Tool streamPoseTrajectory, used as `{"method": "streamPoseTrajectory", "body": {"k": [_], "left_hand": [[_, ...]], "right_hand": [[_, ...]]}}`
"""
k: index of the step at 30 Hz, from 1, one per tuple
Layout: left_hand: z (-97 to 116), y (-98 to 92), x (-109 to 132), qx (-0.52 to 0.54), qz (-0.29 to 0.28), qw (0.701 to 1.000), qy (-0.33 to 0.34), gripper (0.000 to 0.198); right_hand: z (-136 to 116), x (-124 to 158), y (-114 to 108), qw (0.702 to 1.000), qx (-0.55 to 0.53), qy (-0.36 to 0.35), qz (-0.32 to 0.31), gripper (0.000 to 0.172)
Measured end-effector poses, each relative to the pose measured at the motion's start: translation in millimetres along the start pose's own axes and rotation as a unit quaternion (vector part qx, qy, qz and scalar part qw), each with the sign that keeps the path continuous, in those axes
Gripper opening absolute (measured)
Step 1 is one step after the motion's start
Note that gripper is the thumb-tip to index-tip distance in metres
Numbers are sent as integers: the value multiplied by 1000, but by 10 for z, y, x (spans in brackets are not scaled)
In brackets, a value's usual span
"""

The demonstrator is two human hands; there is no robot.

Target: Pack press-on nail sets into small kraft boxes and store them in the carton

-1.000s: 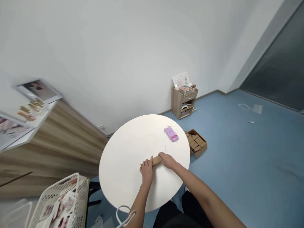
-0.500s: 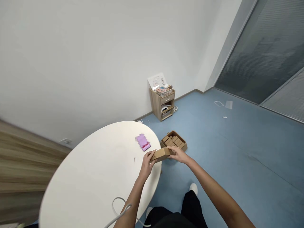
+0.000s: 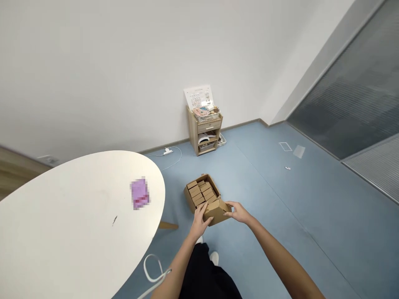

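Observation:
A small brown cardboard box [image 3: 217, 212] is held between both hands, in front of my body and off the table. My left hand [image 3: 200, 221] grips its left end, fingers on top and thumb at the near side. At its right end, my right hand [image 3: 238, 212] has its fingers and thumb closed on the cardboard. Just beyond the held box, a larger open cardboard carton [image 3: 188, 200] stands on the floor with several small brown boxes [image 3: 195, 192] packed inside. The held box overlaps the carton's near corner in view.
The white round table [image 3: 77, 232] is at the left, with a purple pixelated item [image 3: 140, 194] on it. A wooden cabinet [image 3: 193, 132] stands by the wall. A white cable with a plug [image 3: 168, 151] lies on the floor, and a grey-white cable [image 3: 152, 279] loops near my left forearm.
The view has shifted right, so the table now sits further left. Both hands have carried the held box away from the table edge to beside the carton, still gripping it.

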State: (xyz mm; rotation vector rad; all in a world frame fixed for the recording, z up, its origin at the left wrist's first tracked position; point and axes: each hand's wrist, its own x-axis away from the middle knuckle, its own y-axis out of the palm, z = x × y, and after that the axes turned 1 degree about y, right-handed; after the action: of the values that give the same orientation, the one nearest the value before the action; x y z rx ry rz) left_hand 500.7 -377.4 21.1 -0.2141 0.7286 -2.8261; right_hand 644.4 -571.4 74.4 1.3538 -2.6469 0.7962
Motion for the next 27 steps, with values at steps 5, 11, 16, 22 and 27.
{"method": "streamPoseTrajectory", "body": {"k": [5, 11, 16, 22, 27], "left_hand": [[-380, 349, -406, -75, 114, 987, -81, 77], [-1146, 601, -930, -186, 18, 933, -308, 68], [-1538, 873, -1487, -228, -79, 886, -396, 70], [-2131, 1276, -2200, -225, -100, 877, -412, 77], [-2809, 1491, -2451, -224, -77, 876, -420, 82]], "right_hand": [[362, -787, -325, 998, 42, 3, -42, 46], [877, -2009, -503, 962, 273, 8, -31, 51], [1275, -2910, -315, 930, 357, -24, -80, 49], [1925, -3823, 175, 903, 408, -46, -124, 45], [2550, -4354, 702, 879, 440, -62, -172, 40]]}}
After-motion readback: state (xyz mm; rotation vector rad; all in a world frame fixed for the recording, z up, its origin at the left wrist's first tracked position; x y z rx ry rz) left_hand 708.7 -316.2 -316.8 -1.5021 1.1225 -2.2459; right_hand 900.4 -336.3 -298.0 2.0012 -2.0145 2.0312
